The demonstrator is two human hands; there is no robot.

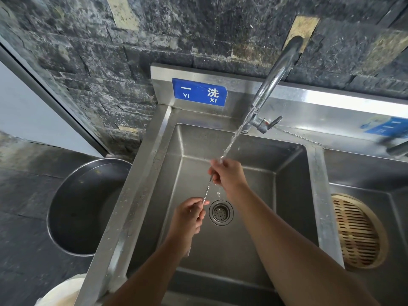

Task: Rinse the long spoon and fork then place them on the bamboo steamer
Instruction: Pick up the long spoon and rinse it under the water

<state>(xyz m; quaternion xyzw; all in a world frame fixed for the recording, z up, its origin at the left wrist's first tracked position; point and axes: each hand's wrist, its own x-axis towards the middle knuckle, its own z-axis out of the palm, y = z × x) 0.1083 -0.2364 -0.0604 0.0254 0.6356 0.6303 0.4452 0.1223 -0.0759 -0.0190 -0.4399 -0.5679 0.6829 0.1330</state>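
Observation:
A thin, long metal utensil point(207, 188) with a twisted handle runs between both hands over the steel sink point(247, 239). My left hand point(189, 217) pinches its lower end near the drain point(221, 212). My right hand point(228, 176) is closed over its upper end, right where the water stream point(235, 136) from the faucet point(276, 76) lands. The utensil's head is hidden in my right hand, so I cannot tell whether it is the spoon or the fork. The round bamboo steamer point(357, 231) lies in the right-hand basin.
A large dark metal basin point(86, 206) stands on the floor left of the sink. A white bucket rim point(64, 292) shows at the bottom left. The faucet lever point(268, 124) sits behind the basin. A dark stone wall backs the sink, with a blue sign point(199, 92).

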